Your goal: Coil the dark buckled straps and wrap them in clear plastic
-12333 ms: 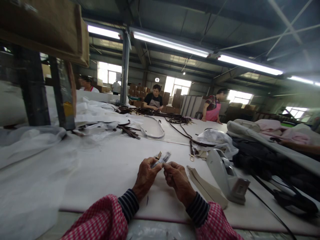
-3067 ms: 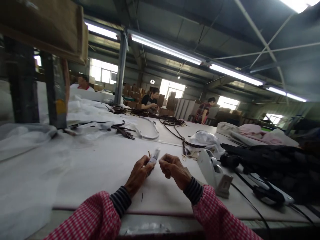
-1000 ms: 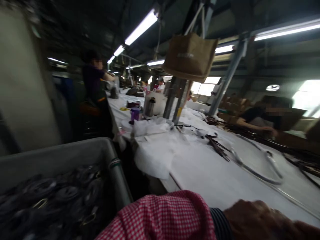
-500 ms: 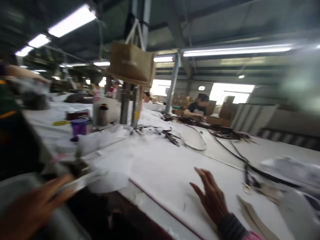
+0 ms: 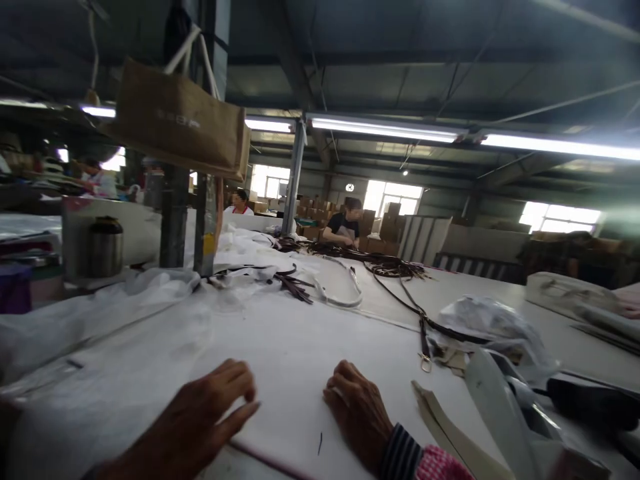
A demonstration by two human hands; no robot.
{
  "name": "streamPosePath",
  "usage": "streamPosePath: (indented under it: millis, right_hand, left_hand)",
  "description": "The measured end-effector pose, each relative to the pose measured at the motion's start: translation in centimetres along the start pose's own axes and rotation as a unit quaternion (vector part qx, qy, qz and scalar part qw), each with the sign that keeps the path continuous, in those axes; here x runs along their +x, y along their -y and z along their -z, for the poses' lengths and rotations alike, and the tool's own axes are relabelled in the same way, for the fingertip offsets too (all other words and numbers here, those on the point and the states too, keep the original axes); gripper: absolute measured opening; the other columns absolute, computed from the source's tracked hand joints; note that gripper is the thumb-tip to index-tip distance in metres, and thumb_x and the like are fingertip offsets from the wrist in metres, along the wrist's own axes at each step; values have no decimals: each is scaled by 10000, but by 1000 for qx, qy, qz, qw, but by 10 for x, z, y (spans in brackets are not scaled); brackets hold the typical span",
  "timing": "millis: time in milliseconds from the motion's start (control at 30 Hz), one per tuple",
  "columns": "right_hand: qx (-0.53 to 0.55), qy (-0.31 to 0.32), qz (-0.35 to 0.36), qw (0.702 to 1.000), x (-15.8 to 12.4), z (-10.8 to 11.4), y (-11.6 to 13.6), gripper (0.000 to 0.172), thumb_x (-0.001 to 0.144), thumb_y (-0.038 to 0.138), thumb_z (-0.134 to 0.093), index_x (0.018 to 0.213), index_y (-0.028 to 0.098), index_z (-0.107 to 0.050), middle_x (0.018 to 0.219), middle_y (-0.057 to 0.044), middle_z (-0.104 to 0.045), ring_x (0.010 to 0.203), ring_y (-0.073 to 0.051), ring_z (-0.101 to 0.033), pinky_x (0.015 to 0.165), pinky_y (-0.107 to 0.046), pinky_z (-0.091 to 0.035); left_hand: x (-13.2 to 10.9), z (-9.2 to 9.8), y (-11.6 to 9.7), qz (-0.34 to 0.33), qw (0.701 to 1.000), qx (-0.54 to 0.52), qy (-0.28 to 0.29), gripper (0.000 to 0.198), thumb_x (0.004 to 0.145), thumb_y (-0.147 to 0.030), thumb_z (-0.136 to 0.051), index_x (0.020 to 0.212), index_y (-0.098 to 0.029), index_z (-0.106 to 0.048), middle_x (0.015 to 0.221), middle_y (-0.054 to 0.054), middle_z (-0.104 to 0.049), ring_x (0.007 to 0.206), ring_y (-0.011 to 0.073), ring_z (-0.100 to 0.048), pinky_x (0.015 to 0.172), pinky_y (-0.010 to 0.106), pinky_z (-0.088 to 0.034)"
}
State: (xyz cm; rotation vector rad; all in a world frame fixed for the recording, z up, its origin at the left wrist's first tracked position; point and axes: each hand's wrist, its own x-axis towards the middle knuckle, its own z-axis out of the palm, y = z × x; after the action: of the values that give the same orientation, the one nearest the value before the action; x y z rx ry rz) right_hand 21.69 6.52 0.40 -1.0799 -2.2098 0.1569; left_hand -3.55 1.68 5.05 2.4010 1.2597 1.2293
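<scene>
My left hand (image 5: 205, 410) is over the near edge of the white table (image 5: 280, 340). Its fingers are bent, with a gap between thumb and fingertips and nothing seen between them. My right hand (image 5: 356, 408), in a striped cuff, rests on the tabletop with its fingers curled in together; no object shows in it. A short dark thread-like piece (image 5: 321, 443) lies just left of the right wrist. To the right of that hand is a long beige strip (image 5: 453, 433). Beyond it lies a dark strap (image 5: 424, 337) with a gold-coloured clasp (image 5: 425, 362).
White sheeting (image 5: 125, 333) covers the left side. A metal post (image 5: 204, 227) rises there beside a hanging brown bag (image 5: 175, 123). Dark straps (image 5: 360, 252) are piled far back, near a co-worker (image 5: 345, 223). Clear plastic (image 5: 480, 317) and a white curved object (image 5: 500, 393) lie right.
The view has swung right. My left hand has come over the table, and the pale thin thing it held is gone from it. My right hand's spread fingers have curled onto the tabletop.
</scene>
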Motion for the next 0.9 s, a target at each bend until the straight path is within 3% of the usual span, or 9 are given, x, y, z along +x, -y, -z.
streamPosePath:
  millis: [67, 133, 233, 333, 400, 500, 633, 767, 900]
  right_hand:
    - [10, -5, 1, 1000, 1, -3, -5, 168, 973, 182, -563, 827, 208, -642, 900, -39, -621, 876, -184, -623, 761, -285, -473]
    - [22, -10, 6, 1000, -1, -9, -15, 174, 971, 203, -552, 822, 211, -643, 894, -43, -623, 881, -188, -627, 762, -286, -474]
    - [47, 2, -23, 999, -3, -17, -36, 168, 947, 225, -548, 824, 212, -661, 889, -47, -630, 816, -177, -635, 720, -280, -480]
    - [53, 18, -87, 995, 9, -18, -54, 143, 921, 234, -558, 862, 214, -687, 875, -38, -642, 735, -167, -624, 703, -291, -491]
    - [42, 28, -110, 993, 36, -13, -64, 122, 880, 219, -601, 959, 217, -694, 933, -35, -664, 772, -177, -635, 765, -314, -511]
    - [-9, 70, -170, 983, 101, -4, -81, 355, 828, 165, -635, 1182, 192, -660, 1141, -65, -677, 895, -191, -662, 816, -321, -534]
    - [-63, 66, -233, 968, 181, -6, -120, 368, 938, 144, -526, 1296, 155, -610, 1298, -123, -630, 983, -209, -668, 800, -344, -559]
    - [-133, 57, -261, 954, 206, -32, -155, 352, 980, 292, -648, 1307, 171, -597, 1370, -116, -580, 1199, -278, -594, 1007, -496, -510]
    - [-159, 65, -280, 945, 205, -51, -162, 286, 993, 358, -642, 1206, 168, -643, 1274, -97, -630, 1149, -262, -617, 999, -491, -513]
  left_hand:
    - [29, -14, 15, -54, 994, 50, 82, 114, 983, -287, -576, 904, -257, -653, 959, 15, -695, 936, 204, -644, 823, 302, -492]
    - [62, -46, 26, -95, 979, 96, 156, 104, 976, -233, -576, 894, -219, -636, 982, 36, -691, 986, 220, -631, 841, 314, -487]
    - [93, -97, 44, -98, 969, 129, 185, 87, 958, -189, -577, 888, -185, -627, 1017, 67, -691, 1010, 239, -613, 864, 338, -506]
    - [94, -123, 59, -100, 970, 127, 180, 115, 957, -136, -524, 933, -174, -630, 1051, 87, -683, 1029, 257, -595, 885, 382, -521]
    - [89, -127, 65, -99, 973, 117, 174, 140, 941, -127, -527, 1026, -173, -628, 1118, 98, -667, 1078, 270, -576, 915, 414, -524]
    - [86, -125, 68, -47, 976, 115, 176, 197, 902, -160, -580, 1094, -149, -622, 1196, 134, -639, 1152, 320, -549, 940, 479, -535]
    - [89, -128, 69, -29, 973, 115, 196, 204, 889, -165, -576, 1087, -159, -627, 1227, 141, -630, 1180, 349, -537, 928, 515, -550]
    - [94, -132, 72, -36, 969, 118, 214, 208, 915, -192, -558, 1111, -162, -623, 1241, 157, -629, 1197, 354, -534, 915, 508, -555]
    - [101, -128, 70, -23, 957, 126, 260, 231, 929, -198, -543, 1133, -137, -633, 1250, 182, -634, 1205, 380, -548, 881, 534, -565]
